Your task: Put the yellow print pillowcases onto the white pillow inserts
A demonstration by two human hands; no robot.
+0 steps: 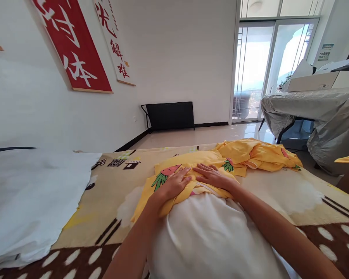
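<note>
A yellow cloth garment (174, 159) with printed pink fruit and green leaves lies in front of me. Its near edge meets a white cloth (209, 236) close to my body. My left hand (176, 184) rests flat on the yellow garment, fingers stretched out. Beside it, my right hand (213, 177) also lies flat on the garment with its fingers apart. Both palms face down, so the fabric right under them is hidden. A crumpled yellow cloth (258, 153) with the same print lies at the garment's far right.
Under everything spreads a beige and brown patterned blanket (110, 201). A white sheet (31, 201) covers its left side. To the right stands a table under a grey cover (305, 102), with a white box (314, 82) on it. A black folded panel (171, 116) leans by the wall.
</note>
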